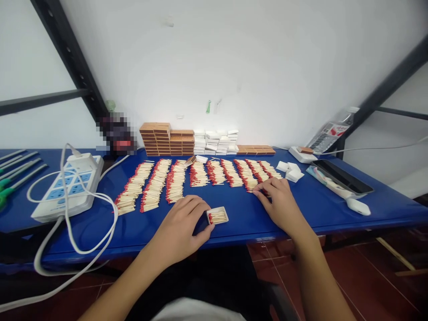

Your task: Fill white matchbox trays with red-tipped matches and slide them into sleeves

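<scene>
My left hand (183, 227) grips a small white matchbox tray (224, 219) at its left end, thumb below and fingers above. Several red-headed matches (218, 217) lie in the tray, heads to the left. Over the near end of a row of matches (245, 174) on the right, my right hand (277, 196) has thumb and forefinger closed in a pinch. Whether a match is between those fingertips is hidden. More rows of loose matches (155, 185) spread leftward across the blue table (230, 238).
Against the wall stand stacked brown matchboxes (167, 140) and white trays (216, 143). White pieces (291, 171), an open dark case (341, 176) and a bottle (334, 129) are at right. A power strip (72, 187) with looping cables and green-handled screwdrivers (20, 178) sit left.
</scene>
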A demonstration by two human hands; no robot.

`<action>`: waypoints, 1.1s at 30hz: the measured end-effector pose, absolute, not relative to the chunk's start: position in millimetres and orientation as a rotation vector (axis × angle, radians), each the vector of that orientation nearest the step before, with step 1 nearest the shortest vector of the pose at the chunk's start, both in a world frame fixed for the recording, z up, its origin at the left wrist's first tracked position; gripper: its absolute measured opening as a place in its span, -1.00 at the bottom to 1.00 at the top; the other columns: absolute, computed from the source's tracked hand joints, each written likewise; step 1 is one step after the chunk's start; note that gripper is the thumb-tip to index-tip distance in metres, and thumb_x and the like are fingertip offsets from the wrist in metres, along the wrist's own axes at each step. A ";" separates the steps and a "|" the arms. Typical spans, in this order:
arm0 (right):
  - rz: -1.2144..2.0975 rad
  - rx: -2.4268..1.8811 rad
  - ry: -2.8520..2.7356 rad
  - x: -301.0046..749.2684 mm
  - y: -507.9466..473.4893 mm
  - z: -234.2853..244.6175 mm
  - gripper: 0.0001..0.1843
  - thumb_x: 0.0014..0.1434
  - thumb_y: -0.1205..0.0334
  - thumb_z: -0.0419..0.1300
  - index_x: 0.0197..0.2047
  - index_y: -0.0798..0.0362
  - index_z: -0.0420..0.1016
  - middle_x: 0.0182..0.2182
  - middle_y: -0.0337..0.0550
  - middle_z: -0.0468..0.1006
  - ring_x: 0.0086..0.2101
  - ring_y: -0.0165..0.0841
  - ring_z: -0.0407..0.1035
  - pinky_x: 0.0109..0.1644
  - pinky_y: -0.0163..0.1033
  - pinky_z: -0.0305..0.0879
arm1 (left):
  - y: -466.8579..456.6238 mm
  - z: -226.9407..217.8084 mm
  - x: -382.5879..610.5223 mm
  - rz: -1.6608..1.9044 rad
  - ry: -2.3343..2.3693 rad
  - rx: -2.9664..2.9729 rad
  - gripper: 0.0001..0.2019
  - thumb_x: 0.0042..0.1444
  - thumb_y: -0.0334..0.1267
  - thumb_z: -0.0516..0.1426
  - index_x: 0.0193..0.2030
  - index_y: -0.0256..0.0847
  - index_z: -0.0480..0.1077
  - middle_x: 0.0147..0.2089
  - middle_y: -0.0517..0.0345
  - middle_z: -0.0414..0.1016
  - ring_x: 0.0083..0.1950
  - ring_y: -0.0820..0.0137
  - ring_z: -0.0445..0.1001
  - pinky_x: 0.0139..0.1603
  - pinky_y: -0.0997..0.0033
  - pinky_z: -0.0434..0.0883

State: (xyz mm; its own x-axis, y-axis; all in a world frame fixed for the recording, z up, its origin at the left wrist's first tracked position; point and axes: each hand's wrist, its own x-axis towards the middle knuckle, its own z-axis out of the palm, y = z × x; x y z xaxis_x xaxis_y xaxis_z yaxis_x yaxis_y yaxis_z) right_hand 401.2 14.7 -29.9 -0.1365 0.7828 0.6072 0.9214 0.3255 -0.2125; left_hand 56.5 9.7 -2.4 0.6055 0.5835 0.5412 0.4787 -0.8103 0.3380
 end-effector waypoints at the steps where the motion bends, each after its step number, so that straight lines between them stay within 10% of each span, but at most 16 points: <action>1: -0.270 -1.499 -1.961 401.4 15.5 -30.1 -0.84 0.51 0.17 0.18 -0.10 -0.03 0.58 -0.16 -0.01 0.55 -0.09 -0.05 0.34 0.12 0.12 0.35 | 9.7 -2.0 56.7 0.985 0.891 2.670 -0.76 0.37 -0.30 0.29 0.13 -0.13 0.46 0.12 -0.02 0.65 0.23 0.08 0.57 0.30 -0.05 0.53; 21: -0.154 -1.260 -2.243 289.5 -22.9 9.1 -0.89 0.53 0.34 0.17 -0.09 0.02 0.50 -0.13 -0.04 0.54 -0.09 -0.14 0.36 0.07 0.01 0.38 | 10.9 -1.2 58.6 0.995 0.862 2.663 -0.78 0.33 -0.35 0.30 0.08 -0.13 0.47 0.09 -0.01 0.64 0.20 0.08 0.58 0.26 -0.02 0.54; 33: 0.071 -1.302 -2.073 332.5 -14.7 6.5 -0.83 0.55 0.11 0.16 -0.09 -0.08 0.54 -0.12 -0.03 0.57 -0.04 -0.09 0.45 0.12 0.09 0.42 | 9.7 -1.7 57.2 0.977 0.872 2.661 -0.78 0.36 -0.30 0.29 0.10 -0.17 0.46 0.11 -0.04 0.64 0.21 0.07 0.56 0.28 -0.06 0.53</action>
State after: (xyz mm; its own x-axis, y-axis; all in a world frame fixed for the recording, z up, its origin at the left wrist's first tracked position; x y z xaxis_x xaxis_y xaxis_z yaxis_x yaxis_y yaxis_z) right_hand 332.5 -14.7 6.5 -0.2697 0.8148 0.5132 0.7777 0.4986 -0.3829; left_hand 57.2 9.7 -1.7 0.6128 0.5814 0.5352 0.4661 -0.8128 0.3493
